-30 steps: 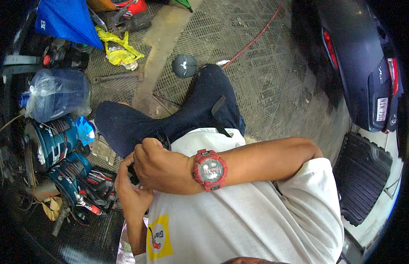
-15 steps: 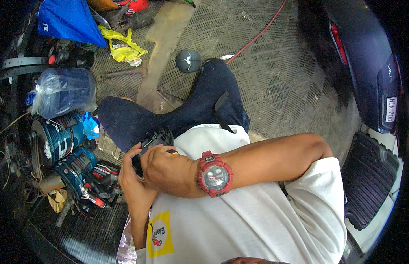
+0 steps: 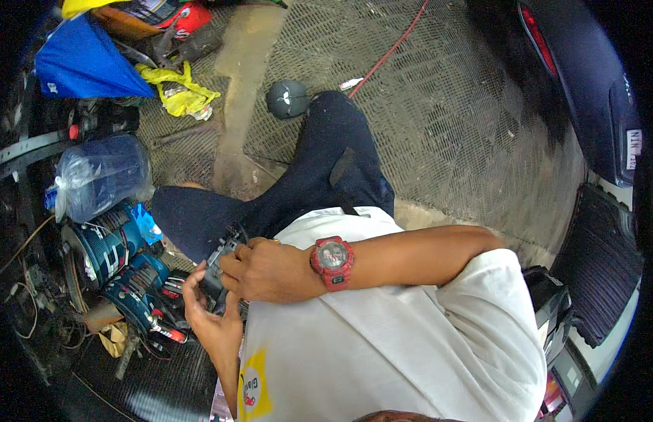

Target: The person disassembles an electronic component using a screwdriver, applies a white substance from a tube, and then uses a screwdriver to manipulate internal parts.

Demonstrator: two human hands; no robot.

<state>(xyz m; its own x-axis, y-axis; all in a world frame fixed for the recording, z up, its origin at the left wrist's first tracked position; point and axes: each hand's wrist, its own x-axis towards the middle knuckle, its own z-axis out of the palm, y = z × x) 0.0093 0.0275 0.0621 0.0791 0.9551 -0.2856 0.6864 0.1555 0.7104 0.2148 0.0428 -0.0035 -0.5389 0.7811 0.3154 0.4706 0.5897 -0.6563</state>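
Over my left thigh, a dark grey and black part with a ridged surface is between my two hands; its exact kind I cannot make out. My right hand, below a red wristwatch, reaches across my body with curled fingers gripping the part's right side. Cupped round the lower left of the same part is my left hand, its thumb and fingers on either side. The fingers of the right hand hide much of the part.
Teal cylindrical tool bags with hand tools stand at the left, below a clear plastic-wrapped water jug. A yellow plastic bag and black cap lie on the textured floor. A red hose runs ahead; a dark car stands right.
My left hand has loosened, its fingers and thumb spreading wider round the part. My right hand has shifted slightly, and more of the part shows. The whole view has tilted a little.
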